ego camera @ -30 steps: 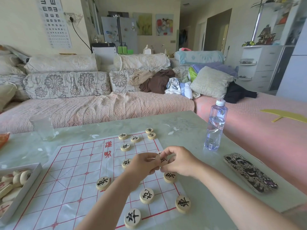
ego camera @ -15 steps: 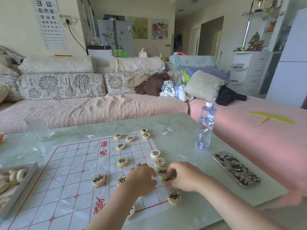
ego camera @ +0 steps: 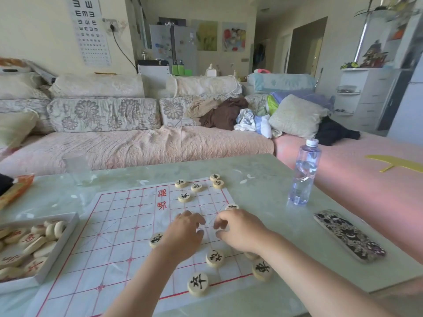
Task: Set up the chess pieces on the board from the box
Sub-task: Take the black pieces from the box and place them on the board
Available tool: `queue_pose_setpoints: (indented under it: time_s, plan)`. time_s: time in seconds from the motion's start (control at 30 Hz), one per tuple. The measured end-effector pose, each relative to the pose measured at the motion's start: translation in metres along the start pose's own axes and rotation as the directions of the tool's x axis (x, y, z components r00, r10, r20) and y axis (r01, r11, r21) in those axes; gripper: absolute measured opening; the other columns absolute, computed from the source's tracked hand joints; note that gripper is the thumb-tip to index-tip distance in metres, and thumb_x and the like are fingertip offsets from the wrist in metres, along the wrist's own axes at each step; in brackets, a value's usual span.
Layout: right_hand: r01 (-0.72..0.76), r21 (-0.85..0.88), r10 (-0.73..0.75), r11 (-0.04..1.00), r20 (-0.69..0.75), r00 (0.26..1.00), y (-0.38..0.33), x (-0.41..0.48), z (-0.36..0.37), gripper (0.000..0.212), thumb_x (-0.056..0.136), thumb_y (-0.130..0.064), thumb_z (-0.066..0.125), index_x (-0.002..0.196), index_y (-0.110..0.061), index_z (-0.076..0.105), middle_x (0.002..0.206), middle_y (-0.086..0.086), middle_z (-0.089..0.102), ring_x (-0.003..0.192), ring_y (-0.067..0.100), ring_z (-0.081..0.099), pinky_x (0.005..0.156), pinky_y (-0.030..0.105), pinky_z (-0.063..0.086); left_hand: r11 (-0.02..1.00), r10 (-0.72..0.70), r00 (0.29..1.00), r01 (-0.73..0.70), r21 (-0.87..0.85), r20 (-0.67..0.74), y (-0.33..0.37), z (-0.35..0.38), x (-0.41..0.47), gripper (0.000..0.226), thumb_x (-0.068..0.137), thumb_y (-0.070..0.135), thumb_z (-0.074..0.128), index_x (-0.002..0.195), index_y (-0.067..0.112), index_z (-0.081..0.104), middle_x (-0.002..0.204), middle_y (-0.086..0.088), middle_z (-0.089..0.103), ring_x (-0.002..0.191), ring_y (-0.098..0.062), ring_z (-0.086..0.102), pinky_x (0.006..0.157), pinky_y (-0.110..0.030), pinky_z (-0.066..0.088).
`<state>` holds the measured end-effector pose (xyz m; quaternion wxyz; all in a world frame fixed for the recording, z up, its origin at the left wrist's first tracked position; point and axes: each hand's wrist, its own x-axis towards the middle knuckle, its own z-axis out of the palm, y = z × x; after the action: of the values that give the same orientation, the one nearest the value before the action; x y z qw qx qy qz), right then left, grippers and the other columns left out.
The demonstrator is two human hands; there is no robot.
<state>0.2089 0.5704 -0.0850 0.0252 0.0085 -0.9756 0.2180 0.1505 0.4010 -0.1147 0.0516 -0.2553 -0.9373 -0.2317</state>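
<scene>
Black pieces (ego camera: 198,281) surround my left hand (ego camera: 185,236) and right hand (ego camera: 242,232) on the board (ego camera: 119,225), red pieces (ego camera: 29,239) wait in the box (ego camera: 58,248) leftward; whether either hand grips anything, I cannot tell.

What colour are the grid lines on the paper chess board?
Red lines on the white paper chess board; the head view shows them.

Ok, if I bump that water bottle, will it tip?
Probably. The water bottle is tall and narrow, so a high push likely topples it. It looks capped, so spills seem unlikely. On its side it would probably roll on the smooth table.
</scene>
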Motion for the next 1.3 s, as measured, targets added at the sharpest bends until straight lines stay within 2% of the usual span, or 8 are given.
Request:
queue_pose_setpoints:
  time_s: [0.23, 0.43, 0.57, 0.77, 0.93, 1.03, 1.2, 1.3]
  plan:
    - [0.142, 0.022, -0.143, 0.990, 0.126, 0.982, -0.058, 0.035, 0.037, 0.034, 0.091, -0.027, 0.061, 0.124, -0.033, 0.062, 0.137, -0.007, 0.056, 0.124, 0.017, 0.052, 0.096, 0.032, 0.043, 0.960, -0.256, 0.966, 0.257, 0.111, -0.021, -0.066, -0.027, -0.020, 0.046, 0.090, 0.032, 0.051, 0.134, 0.024, 0.046, 0.127, 0.002, 0.046, 0.119, -0.018, 0.038, 0.092, -0.031, 0.042]
    - [0.174, -0.072, -0.158, 0.982, 0.181, 0.971, -0.083, 0.062, 0.073, 0.046, 0.092, -0.032, 0.060, 0.137, -0.030, 0.052, 0.138, -0.003, 0.057, 0.124, 0.021, 0.054, 0.099, 0.038, 0.046, 0.943, -0.288, 0.951, 0.261, 0.207, 0.112, -0.095, -0.032, -0.036, 0.053, 0.089, 0.058, 0.048, 0.133, 0.029, 0.050, 0.129, 0.000, 0.044, 0.119, -0.019, 0.035, 0.095, -0.031, 0.036]
    - [0.201, -0.094, -0.183, 0.975, 0.175, 0.968, -0.089, 0.070, 0.083, 0.047, 0.091, -0.034, 0.060, 0.137, -0.031, 0.051, 0.135, -0.003, 0.058, 0.121, 0.022, 0.055, 0.093, 0.036, 0.046, 0.959, -0.284, 0.954, 0.280, 0.052, 0.093, -0.104, -0.029, -0.038, 0.045, 0.083, 0.049, 0.064, 0.124, 0.032, 0.054, 0.120, 0.004, 0.048, 0.114, -0.016, 0.039, 0.093, -0.028, 0.038]
    - [0.238, 0.012, -0.238, 0.971, 0.120, 0.964, -0.085, 0.078, 0.087, 0.035, 0.087, -0.038, 0.068, 0.121, -0.030, 0.062, 0.115, -0.003, 0.063, 0.105, 0.020, 0.060, 0.082, 0.035, 0.049, 0.871, -0.358, 0.924, 0.383, -0.307, 0.136, -0.108, -0.034, -0.029, 0.023, 0.083, 0.032, 0.066, 0.105, 0.031, 0.059, 0.093, 0.011, 0.067, 0.082, -0.009, 0.064, 0.065, -0.026, 0.053]
    - [0.253, 0.219, -0.264, 0.942, 0.019, 0.964, -0.072, 0.086, 0.075, 0.039, 0.084, -0.035, 0.074, 0.121, -0.028, 0.065, 0.114, -0.011, 0.058, 0.084, -0.004, 0.054, 0.080, 0.026, 0.043, 0.769, -0.365, 0.927, 0.355, -0.532, 0.092, -0.094, -0.041, -0.013, 0.022, 0.089, 0.010, 0.057, 0.096, 0.029, 0.065, 0.082, 0.003, 0.073, 0.071, -0.014, 0.069, 0.076, -0.042, 0.056]
    - [0.203, 0.250, -0.210, 0.947, 0.003, 0.978, -0.057, 0.089, 0.062, 0.049, 0.084, -0.038, 0.074, 0.129, -0.038, 0.056, 0.118, -0.018, 0.060, 0.083, -0.004, 0.054, 0.078, 0.024, 0.043, 0.736, -0.363, 0.928, 0.344, -0.582, 0.090, -0.082, -0.037, 0.003, 0.023, 0.092, 0.013, 0.055, 0.112, 0.023, 0.062, 0.083, 0.002, 0.073, 0.077, -0.018, 0.070, 0.077, -0.039, 0.057]
    - [0.068, 0.197, -0.056, 0.978, -0.067, 0.996, -0.022, 0.104, 0.040, 0.041, 0.081, -0.055, 0.070, 0.118, -0.041, 0.059, 0.113, -0.023, 0.061, 0.103, 0.007, 0.060, 0.088, 0.031, 0.048, 0.855, -0.319, 0.944, 0.326, -0.403, 0.087, -0.074, -0.016, 0.034, 0.031, 0.095, 0.018, 0.046, 0.122, 0.026, 0.058, 0.107, 0.004, 0.066, 0.087, -0.018, 0.064, 0.064, -0.032, 0.053]
    - [-0.064, 0.106, 0.078, 0.992, -0.135, 0.988, 0.006, 0.117, 0.025, 0.042, 0.084, -0.046, 0.069, 0.123, -0.037, 0.058, 0.121, -0.017, 0.062, 0.111, 0.013, 0.059, 0.088, 0.029, 0.046, 0.948, -0.279, 0.959, 0.282, -0.148, 0.039, -0.079, -0.006, 0.046, 0.037, 0.095, 0.016, 0.046, 0.128, 0.028, 0.055, 0.126, 0.004, 0.056, 0.113, -0.016, 0.051, 0.089, -0.031, 0.048]
